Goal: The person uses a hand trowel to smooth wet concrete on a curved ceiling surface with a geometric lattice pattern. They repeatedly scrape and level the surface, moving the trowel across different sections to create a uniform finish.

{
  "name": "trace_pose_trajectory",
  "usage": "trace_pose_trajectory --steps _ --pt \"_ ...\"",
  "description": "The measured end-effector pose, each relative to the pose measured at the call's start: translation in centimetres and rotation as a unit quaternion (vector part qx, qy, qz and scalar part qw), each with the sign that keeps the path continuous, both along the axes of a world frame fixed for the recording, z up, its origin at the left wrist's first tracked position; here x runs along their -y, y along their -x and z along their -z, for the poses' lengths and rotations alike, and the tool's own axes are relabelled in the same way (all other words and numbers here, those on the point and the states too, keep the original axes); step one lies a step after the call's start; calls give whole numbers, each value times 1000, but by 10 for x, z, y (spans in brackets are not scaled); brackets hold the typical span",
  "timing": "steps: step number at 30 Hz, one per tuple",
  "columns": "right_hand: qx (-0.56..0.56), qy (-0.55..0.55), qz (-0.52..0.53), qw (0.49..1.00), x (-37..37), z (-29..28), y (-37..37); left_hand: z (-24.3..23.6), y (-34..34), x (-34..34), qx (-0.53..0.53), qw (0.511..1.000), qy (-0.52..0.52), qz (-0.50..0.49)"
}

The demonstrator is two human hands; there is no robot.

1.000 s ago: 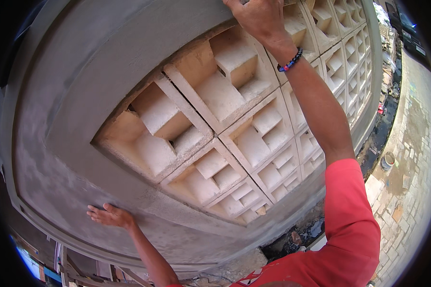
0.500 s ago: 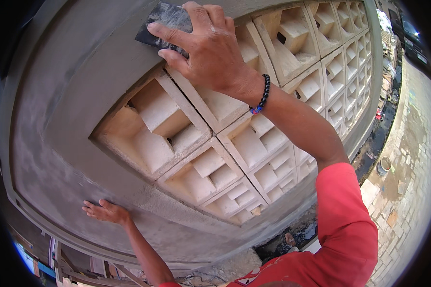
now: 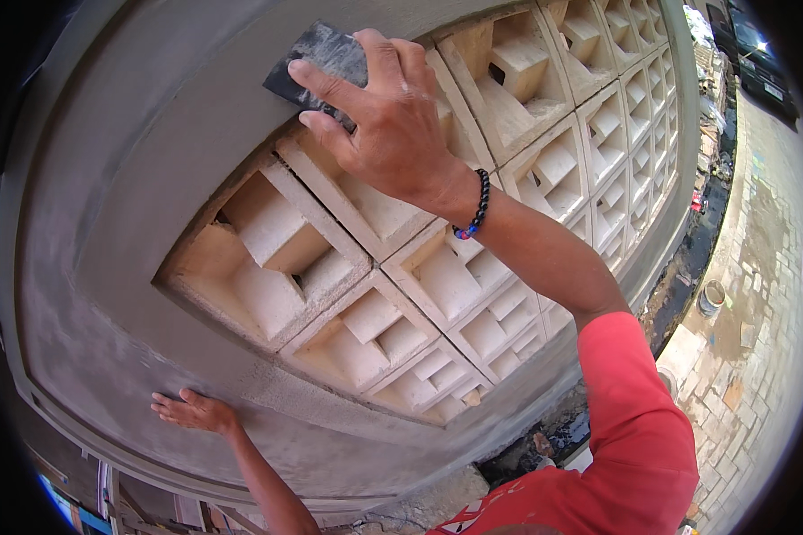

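Note:
Flat against the smooth grey plaster wall (image 3: 116, 241) is a dark, roughly rectangular pad (image 3: 317, 67), smeared with pale dust. My right hand (image 3: 388, 116) grips it, thumb and fingers curled over its right side. It lies on the plaster band just above the upper left border of the pale ventilation blocks (image 3: 375, 259). A beaded bracelet (image 3: 477, 205) circles my right wrist. Lower down on the left, my left hand (image 3: 192, 412) rests on the plaster with its fingers stretched out and nothing in them. What lies under the pad is hidden.
Several hollow blocks form a recessed grid in the wall. A dark wet gutter (image 3: 678, 276) runs along its foot, with rubble beside it. Beyond lies a paved lane (image 3: 758, 357) with a bucket (image 3: 711, 297) and a parked dark car (image 3: 763, 67). Timber pieces stand at the lower left.
My right hand has slid the pad a little to the right and down along the plaster. My left hand stays on the wall. The whole view has shifted slightly.

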State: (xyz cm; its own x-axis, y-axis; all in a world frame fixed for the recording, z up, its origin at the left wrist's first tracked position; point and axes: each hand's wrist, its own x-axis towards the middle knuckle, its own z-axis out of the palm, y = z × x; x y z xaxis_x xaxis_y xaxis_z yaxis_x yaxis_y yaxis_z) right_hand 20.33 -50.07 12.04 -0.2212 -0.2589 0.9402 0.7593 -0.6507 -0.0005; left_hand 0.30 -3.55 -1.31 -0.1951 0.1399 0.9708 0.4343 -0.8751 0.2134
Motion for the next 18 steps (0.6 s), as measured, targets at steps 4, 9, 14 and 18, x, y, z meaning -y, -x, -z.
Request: trace_pose_trajectory --steps 4,9,14,18 --pt "22 -8 37 999 36 -48 -19 3 14 -10 -9 1000 -17 -19" --pt "-49 -205 118 970 243 -68 -129 -7 -6 0 6 1000 4 9" --pt "-143 -245 6 959 214 -32 -105 -3 -4 0 5 1000 18 5" --pt "1 -32 29 999 84 0 -53 -2 2 -5 2 1000 -23 0"
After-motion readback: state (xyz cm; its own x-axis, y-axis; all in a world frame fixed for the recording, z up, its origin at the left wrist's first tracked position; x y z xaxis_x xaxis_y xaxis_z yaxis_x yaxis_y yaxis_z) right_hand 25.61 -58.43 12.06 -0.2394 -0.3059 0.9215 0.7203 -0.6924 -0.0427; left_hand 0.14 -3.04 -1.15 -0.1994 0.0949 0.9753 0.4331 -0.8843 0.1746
